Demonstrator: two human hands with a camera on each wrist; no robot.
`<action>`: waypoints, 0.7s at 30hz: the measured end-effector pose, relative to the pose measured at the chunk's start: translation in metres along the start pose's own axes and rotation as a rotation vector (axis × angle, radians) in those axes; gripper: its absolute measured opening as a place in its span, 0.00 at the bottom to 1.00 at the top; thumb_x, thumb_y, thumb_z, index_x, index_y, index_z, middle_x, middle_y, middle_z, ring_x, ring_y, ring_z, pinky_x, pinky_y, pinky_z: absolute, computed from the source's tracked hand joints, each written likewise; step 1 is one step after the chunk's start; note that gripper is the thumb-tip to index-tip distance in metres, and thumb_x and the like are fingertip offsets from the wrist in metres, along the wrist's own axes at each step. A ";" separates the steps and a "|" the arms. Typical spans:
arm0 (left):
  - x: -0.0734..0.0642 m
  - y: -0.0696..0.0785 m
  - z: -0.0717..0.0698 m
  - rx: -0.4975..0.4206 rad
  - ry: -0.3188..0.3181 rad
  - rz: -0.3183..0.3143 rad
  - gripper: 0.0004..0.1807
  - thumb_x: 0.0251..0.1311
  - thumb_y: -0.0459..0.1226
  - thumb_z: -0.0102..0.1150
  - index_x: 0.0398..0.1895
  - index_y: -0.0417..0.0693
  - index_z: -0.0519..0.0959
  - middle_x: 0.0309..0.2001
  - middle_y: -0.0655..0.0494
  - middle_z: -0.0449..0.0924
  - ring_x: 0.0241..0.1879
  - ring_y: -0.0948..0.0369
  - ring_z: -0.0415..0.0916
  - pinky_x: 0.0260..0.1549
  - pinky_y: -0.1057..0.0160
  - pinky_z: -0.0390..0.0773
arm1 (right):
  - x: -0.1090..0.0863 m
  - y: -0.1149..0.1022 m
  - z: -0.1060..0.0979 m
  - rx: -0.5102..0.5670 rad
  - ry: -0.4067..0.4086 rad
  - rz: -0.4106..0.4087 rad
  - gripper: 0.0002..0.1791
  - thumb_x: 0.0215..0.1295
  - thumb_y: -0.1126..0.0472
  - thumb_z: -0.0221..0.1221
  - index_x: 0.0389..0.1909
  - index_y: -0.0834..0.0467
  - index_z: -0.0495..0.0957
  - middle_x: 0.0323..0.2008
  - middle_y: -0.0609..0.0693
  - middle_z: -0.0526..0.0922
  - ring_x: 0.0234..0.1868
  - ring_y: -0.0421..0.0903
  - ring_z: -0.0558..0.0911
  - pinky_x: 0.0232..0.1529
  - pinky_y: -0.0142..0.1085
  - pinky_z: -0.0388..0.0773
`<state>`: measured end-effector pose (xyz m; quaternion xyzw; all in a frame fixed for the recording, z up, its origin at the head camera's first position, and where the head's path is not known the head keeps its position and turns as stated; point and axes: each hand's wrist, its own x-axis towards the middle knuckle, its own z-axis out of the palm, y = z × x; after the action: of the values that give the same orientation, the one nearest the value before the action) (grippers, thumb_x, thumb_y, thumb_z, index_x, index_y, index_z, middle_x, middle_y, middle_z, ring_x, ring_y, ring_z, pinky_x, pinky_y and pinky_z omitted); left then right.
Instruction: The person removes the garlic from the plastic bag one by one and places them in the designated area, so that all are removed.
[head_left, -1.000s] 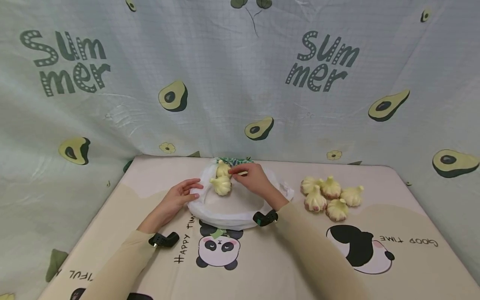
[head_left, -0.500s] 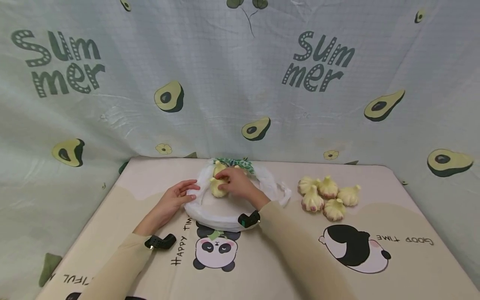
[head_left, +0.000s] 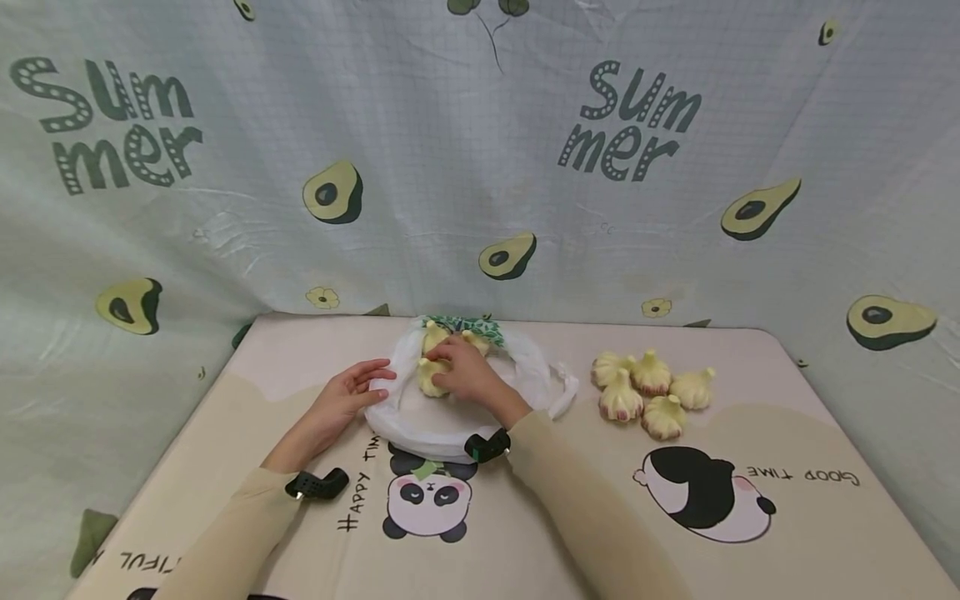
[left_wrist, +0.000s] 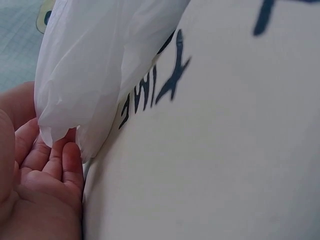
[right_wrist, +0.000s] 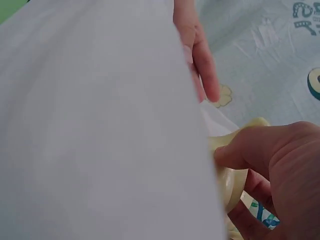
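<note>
A white plastic bag [head_left: 405, 437] lies on the table with its mouth spread wide. Inside are three garlic bulbs: one at the back left [head_left: 433, 336], one at the back right [head_left: 477, 340], and a front bulb [head_left: 431, 378]. My right hand [head_left: 471, 372] reaches into the bag and grips the front bulb, thumb on one side and fingers on the other, as the right wrist view shows on the pale garlic bulb [right_wrist: 229, 186]. At the bag's left rim, my left hand [head_left: 337, 408] touches the plastic with loosely extended fingers; thin film [left_wrist: 85, 75] covers some fingertips.
Several more garlic bulbs [head_left: 651, 372] sit grouped on the table to the right of the bag. A green patterned patch [head_left: 468, 327] shows at the bag's back. A printed curtain [head_left: 420, 167] rises behind the table [head_left: 570, 533].
My right hand has moved left from the back-right bulb, which is now uncovered, onto the front bulb. The left hand stays at the bag's rim. The head view has shifted slightly.
</note>
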<state>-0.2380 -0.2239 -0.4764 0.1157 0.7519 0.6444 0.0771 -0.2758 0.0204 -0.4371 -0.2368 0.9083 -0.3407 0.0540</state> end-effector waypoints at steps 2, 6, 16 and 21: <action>0.000 0.001 0.000 -0.002 0.002 -0.011 0.30 0.65 0.28 0.60 0.70 0.34 0.64 0.58 0.38 0.75 0.55 0.63 0.72 0.49 0.74 0.71 | 0.000 -0.001 0.001 0.009 0.007 0.014 0.16 0.61 0.63 0.65 0.51 0.56 0.82 0.50 0.49 0.75 0.49 0.46 0.73 0.51 0.37 0.71; 0.001 0.002 0.000 0.001 -0.001 -0.010 0.30 0.66 0.27 0.59 0.70 0.34 0.64 0.59 0.37 0.75 0.56 0.60 0.72 0.49 0.74 0.71 | 0.000 -0.002 0.001 0.012 0.013 0.043 0.16 0.60 0.63 0.66 0.50 0.56 0.83 0.49 0.48 0.74 0.49 0.45 0.72 0.51 0.36 0.71; 0.001 0.001 0.000 0.011 0.000 -0.015 0.30 0.66 0.28 0.59 0.70 0.35 0.63 0.60 0.35 0.73 0.55 0.64 0.72 0.50 0.74 0.71 | -0.002 -0.005 0.001 0.037 0.002 0.017 0.18 0.60 0.65 0.65 0.52 0.59 0.82 0.50 0.51 0.75 0.49 0.47 0.72 0.52 0.38 0.72; 0.001 0.000 0.000 0.015 0.001 -0.017 0.30 0.66 0.28 0.59 0.71 0.35 0.63 0.60 0.36 0.73 0.55 0.64 0.72 0.50 0.74 0.71 | -0.003 -0.004 0.002 0.022 -0.013 -0.002 0.20 0.60 0.63 0.67 0.54 0.60 0.82 0.52 0.52 0.76 0.50 0.47 0.73 0.53 0.39 0.71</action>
<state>-0.2388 -0.2237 -0.4759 0.1095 0.7577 0.6382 0.0811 -0.2714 0.0181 -0.4360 -0.2393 0.9038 -0.3494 0.0621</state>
